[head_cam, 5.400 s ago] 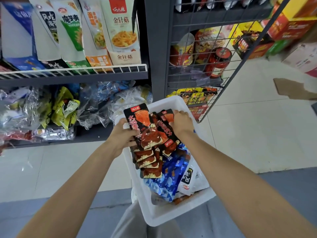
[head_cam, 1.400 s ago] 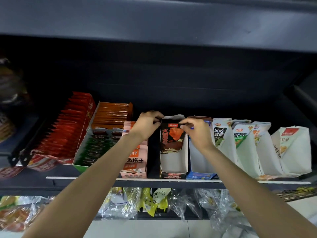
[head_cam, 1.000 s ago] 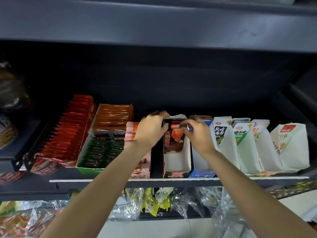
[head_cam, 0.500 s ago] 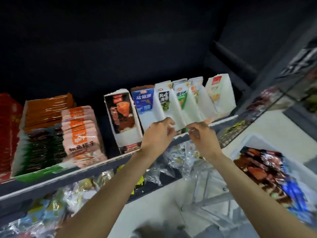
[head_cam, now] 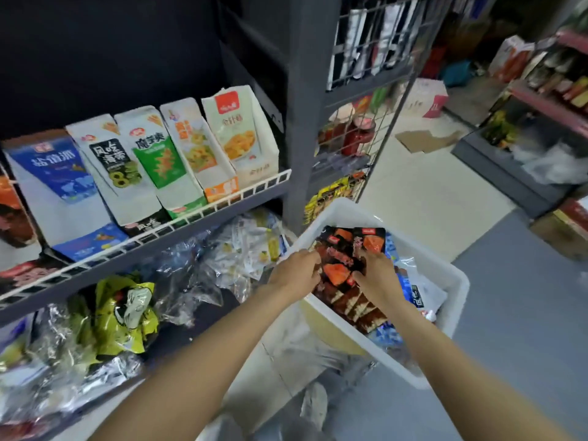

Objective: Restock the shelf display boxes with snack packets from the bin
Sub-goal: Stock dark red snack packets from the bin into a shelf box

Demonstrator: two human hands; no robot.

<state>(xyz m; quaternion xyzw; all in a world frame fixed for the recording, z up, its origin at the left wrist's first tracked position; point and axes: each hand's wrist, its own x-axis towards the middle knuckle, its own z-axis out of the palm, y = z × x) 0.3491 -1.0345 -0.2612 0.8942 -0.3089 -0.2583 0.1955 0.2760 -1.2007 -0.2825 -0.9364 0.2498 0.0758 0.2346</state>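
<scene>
Both hands are down inside the white plastic bin (head_cam: pixel 445 275), which stands on the floor at the right of the shelf unit. The left hand (head_cam: pixel 297 272) has its fingers bent onto the left edge of a bunch of black and orange snack packets (head_cam: pixel 346 253), and the right hand (head_cam: pixel 377 272) has its fingers curled on the right side of the same bunch, so the two hands hold the packets between them. The picture is a little blurred here, so I cannot tell how many packets are in the grip. More packets of the same kind lie in a row under the hands, toward the near wall of the bin, and blue packets (head_cam: pixel 405 281) with a white pouch lie beside them at the right.

On the upper wire shelf (head_cam: pixel 203 211) the display boxes stand in a row, leaning back: a blue box (head_cam: pixel 54 173), a white box with a black label (head_cam: pixel 111 160), a green and white box (head_cam: pixel 159 157), a box with orange at its foot (head_cam: pixel 197 151) and a pale box with a red logo (head_cam: pixel 238 132). At the far left edge one black and orange box (head_cam: pixel 12 214) is only partly in view. The shelf below carries clear plastic bags and a yellow bag (head_cam: pixel 124 316). Behind the bin a wire rack (head_cam: pixel 359 128) holds red jars
</scene>
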